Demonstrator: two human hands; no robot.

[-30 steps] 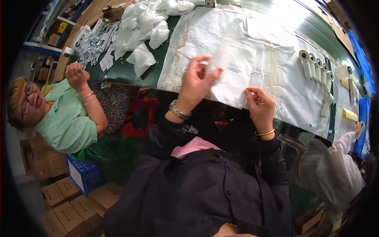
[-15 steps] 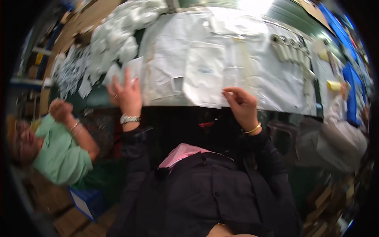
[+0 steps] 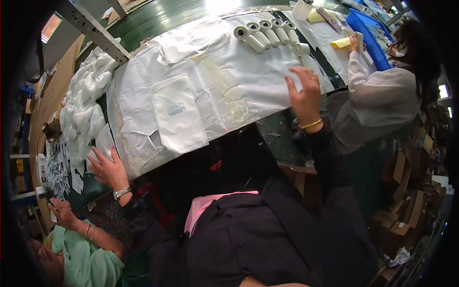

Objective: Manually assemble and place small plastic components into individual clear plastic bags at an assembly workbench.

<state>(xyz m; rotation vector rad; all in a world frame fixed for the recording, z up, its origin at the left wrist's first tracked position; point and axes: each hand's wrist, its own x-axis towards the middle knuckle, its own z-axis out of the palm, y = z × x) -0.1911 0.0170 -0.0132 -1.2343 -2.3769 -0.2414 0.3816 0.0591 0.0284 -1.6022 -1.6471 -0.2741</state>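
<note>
My left hand [image 3: 111,170] hovers open with its fingers spread beside the left edge of the table, near a pile of white bags. Held off to the right, my right hand [image 3: 306,98] is open too, its fingers curved and nothing between them. A flat white pouch [image 3: 181,126] with a small blue print lies between my hands near the table's front edge, touched by neither. Beyond my right hand stands a row of several white, hair-dryer-shaped devices [image 3: 270,36] with round dark-centred ends; one more [image 3: 302,49] lies nearest that hand.
White sheeting [image 3: 138,91] covers the table. Bunched white bags [image 3: 86,95] and a heap of cords or strips [image 3: 58,165] lie at left. A metal post [image 3: 93,31] rises at the back left. Co-workers sit on both sides; the right one's hand [image 3: 355,43] is near a blue bin [image 3: 368,40].
My right hand has left the pouch's lower right corner and moved right, opening. The view has turned rightward, so the table now appears slanted. My left hand stays open.
</note>
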